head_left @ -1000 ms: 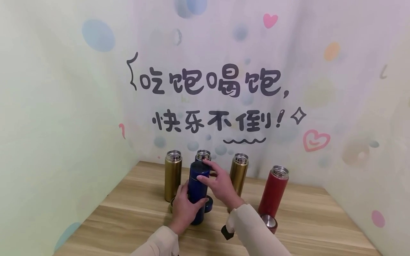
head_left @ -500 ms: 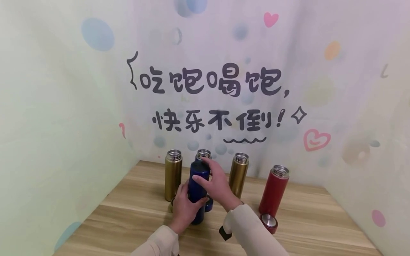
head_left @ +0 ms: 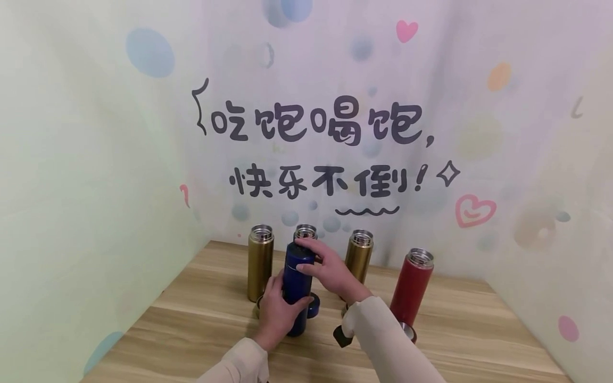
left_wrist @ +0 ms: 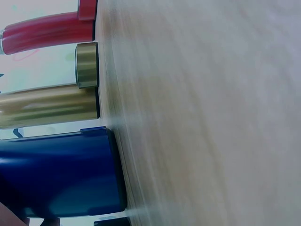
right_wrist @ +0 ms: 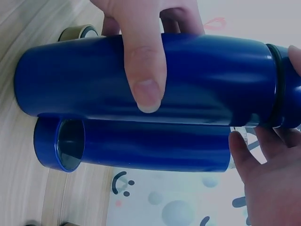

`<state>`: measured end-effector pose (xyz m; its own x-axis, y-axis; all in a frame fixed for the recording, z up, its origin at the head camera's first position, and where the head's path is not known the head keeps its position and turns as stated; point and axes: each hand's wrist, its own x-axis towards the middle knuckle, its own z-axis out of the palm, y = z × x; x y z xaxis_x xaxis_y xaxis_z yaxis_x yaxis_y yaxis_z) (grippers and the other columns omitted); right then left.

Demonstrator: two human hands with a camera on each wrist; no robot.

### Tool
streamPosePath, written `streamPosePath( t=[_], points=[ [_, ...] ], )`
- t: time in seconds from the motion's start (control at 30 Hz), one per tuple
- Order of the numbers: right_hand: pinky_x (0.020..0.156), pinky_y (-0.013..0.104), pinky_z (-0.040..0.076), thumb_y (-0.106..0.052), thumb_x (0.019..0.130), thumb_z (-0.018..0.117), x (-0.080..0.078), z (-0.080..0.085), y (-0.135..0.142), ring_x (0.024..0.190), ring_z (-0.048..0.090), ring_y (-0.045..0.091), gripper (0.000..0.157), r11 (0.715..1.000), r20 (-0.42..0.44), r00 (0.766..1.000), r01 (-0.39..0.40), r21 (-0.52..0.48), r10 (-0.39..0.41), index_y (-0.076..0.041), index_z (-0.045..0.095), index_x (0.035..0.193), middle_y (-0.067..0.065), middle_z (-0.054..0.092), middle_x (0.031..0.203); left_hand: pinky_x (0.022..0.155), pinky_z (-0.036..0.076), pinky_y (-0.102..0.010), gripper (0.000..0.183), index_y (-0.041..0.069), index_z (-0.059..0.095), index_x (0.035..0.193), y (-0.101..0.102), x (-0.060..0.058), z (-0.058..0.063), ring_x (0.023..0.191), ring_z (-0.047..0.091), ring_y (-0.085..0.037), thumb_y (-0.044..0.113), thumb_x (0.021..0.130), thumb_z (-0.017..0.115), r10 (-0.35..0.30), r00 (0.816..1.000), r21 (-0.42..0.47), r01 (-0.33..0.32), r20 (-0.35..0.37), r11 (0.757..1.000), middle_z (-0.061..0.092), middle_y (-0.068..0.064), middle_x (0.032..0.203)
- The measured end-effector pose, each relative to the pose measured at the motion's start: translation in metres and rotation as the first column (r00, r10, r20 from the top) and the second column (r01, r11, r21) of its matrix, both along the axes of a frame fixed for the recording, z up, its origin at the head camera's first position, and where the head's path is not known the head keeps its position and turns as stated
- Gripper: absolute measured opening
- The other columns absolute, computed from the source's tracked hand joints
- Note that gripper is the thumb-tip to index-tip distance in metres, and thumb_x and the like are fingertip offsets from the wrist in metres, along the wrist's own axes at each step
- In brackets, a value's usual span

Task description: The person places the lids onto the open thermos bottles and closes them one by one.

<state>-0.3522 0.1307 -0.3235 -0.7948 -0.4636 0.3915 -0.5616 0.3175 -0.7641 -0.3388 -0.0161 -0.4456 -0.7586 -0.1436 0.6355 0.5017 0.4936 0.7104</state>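
A blue vacuum flask (head_left: pixel 296 290) stands upright on the wooden table, its base on the wood in the left wrist view. My left hand (head_left: pixel 279 315) grips its body from the left, the thumb (right_wrist: pixel 146 77) across the front. At the top my right hand (head_left: pixel 331 270) holds the blue cap (right_wrist: pixel 290 92) between thumb and fingers. A dark ring shows at the seam between cap and body. Close behind stands a second blue flask (right_wrist: pixel 160 146), uncapped, with a blue cap (right_wrist: pixel 47 143) lying at its foot.
Two uncapped gold flasks (head_left: pixel 260 266) (head_left: pixel 358 260) and an uncapped red flask (head_left: pixel 412 290) stand along the back. A gold cap (left_wrist: pixel 87 66) and a red cap (head_left: pixel 409 332) lie near them on the table (head_left: pixel 191 324). A printed curtain (head_left: pixel 306 69) hangs behind.
My right hand turned over the cap, its thumb going left at half a second ago, then back right now. The left hand and the flask have stayed in place.
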Motion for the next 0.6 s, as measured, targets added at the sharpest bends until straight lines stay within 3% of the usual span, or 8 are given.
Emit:
streamPosePath(
  t=[0.13, 0.23, 0.43, 0.6],
  points=[
    [0.105, 0.051, 0.037, -0.014, 0.09, 0.071, 0.001, -0.002, -0.005, 0.133, 0.041, 0.029, 0.053, 0.996, -0.067, 0.994, 0.088, 0.023, -0.086, -0.011, 0.053, 0.14, 0.012, 0.043, 0.147, 0.085, 0.051, -0.049, 0.086, 0.003, 0.049, 0.138, -0.001, 0.001, 0.0, 0.099, 0.062, -0.029, 0.037, 0.069, 0.088, 0.002, 1.0, -0.004, -0.002, -0.003, 1.0, 0.056, -0.009, 0.11],
    [0.101, 0.047, 0.043, -0.023, 0.086, 0.076, 0.006, -0.003, -0.011, 0.125, 0.049, 0.025, 0.053, 0.977, -0.141, 0.97, 0.206, 0.059, -0.196, -0.016, 0.058, 0.136, 0.005, 0.051, 0.139, 0.086, 0.051, -0.05, 0.086, 0.003, 0.049, 0.138, -0.002, 0.002, 0.001, 0.1, 0.062, -0.029, 0.039, 0.07, 0.087, 0.0, 1.0, -0.001, 0.0, 0.003, 1.0, 0.056, -0.009, 0.11],
    [0.094, 0.044, 0.049, -0.035, 0.081, 0.08, 0.013, -0.007, -0.023, 0.109, 0.055, 0.022, 0.056, 0.914, -0.246, 0.894, 0.4, 0.063, -0.374, -0.018, 0.062, 0.131, 0.003, 0.055, 0.121, 0.085, 0.051, -0.049, 0.085, 0.003, 0.05, 0.137, -0.001, 0.004, 0.003, 0.099, 0.062, -0.029, 0.042, 0.071, 0.086, -0.005, 1.0, -0.002, 0.005, 0.004, 1.0, 0.056, -0.009, 0.11],
    [0.086, 0.04, 0.053, -0.042, 0.079, 0.08, 0.017, -0.012, -0.035, 0.1, 0.054, 0.022, 0.058, 0.842, -0.379, 0.794, 0.535, 0.065, -0.476, -0.014, 0.064, 0.126, 0.007, 0.055, 0.113, 0.086, 0.051, -0.05, 0.084, 0.002, 0.051, 0.136, -0.001, 0.004, 0.003, 0.1, 0.062, -0.03, 0.041, 0.071, 0.086, 0.012, 1.0, -0.02, -0.011, 0.01, 1.0, 0.057, -0.009, 0.109]
  ],
)
